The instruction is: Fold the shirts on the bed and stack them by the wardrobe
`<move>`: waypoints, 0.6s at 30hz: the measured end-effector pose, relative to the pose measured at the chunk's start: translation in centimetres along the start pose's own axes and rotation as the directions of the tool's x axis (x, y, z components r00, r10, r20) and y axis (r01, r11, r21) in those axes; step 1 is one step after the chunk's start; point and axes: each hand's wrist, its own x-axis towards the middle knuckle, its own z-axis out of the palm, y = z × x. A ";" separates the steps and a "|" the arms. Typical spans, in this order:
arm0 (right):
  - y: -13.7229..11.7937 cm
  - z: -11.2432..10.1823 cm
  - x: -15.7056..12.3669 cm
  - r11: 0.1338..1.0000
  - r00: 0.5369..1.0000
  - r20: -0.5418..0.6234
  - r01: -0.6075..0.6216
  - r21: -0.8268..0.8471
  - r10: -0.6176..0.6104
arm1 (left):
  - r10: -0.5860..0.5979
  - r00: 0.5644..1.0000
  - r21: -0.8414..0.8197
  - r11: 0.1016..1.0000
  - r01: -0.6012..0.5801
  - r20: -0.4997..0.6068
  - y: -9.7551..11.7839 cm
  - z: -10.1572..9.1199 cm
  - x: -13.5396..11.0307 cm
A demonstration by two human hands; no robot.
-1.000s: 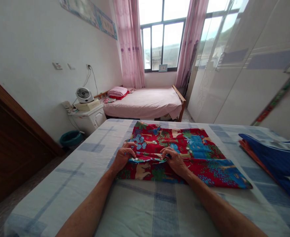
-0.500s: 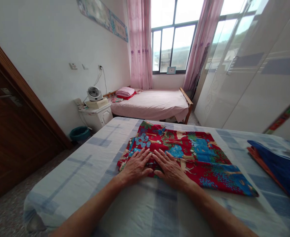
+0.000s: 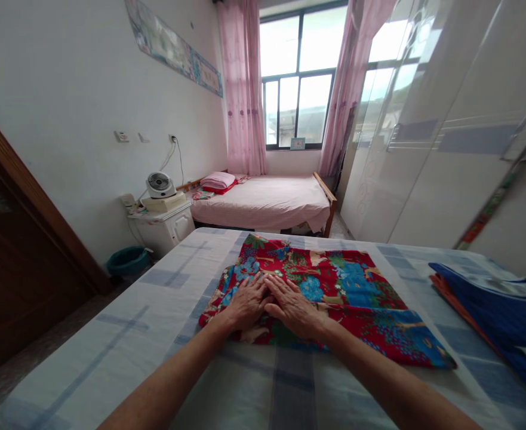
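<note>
A red cloth with a blue and green animal print (image 3: pixel 347 286) lies spread on the blue-checked bedsheet (image 3: pixel 123 334) in front of me. My left hand (image 3: pixel 245 301) rests flat on the cloth's left part, fingers stretched out. My right hand (image 3: pixel 292 304) lies flat just beside it, fingers out and touching the left hand. Both palms press on the cloth and hold nothing.
A folded blue garment over an orange one (image 3: pixel 500 304) sits at the bed's right edge. Beyond are a pink bed (image 3: pixel 267 200), a white nightstand with a small fan (image 3: pixel 159 185), a teal bin (image 3: pixel 128 261), a wooden door (image 3: pixel 16 257) left, and a white wardrobe (image 3: pixel 433 149) right.
One second ago both hands pinched a fold of the cloth's near edge. They let go, flattened on the cloth, and now lie a little further up it, closer together.
</note>
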 end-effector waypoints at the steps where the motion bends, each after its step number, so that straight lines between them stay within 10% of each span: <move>1: 1.6 -0.2 -0.2 1.000 1.000 0.012 -0.016 -0.025 0.016 | -0.040 0.999 -0.013 0.999 0.040 0.012 -0.7 0.4 0.1; 7: 11.0 -2.2 -2.1 0.913 0.927 -0.187 -0.360 -0.191 0.326 | -0.184 0.981 0.013 0.983 0.185 -0.059 -4.1 -0.2 1.6; 14: 14.0 -2.2 -0.3 0.963 0.985 -0.073 -0.167 -0.213 0.155 | -0.061 0.998 -0.030 0.998 0.060 -0.020 -6.1 1.0 7.9; 18: 20.5 -4.7 -2.1 0.786 0.851 -0.179 -0.524 -0.328 0.493 | -0.225 0.963 -0.210 0.959 0.192 -0.148 -10.0 1.7 9.0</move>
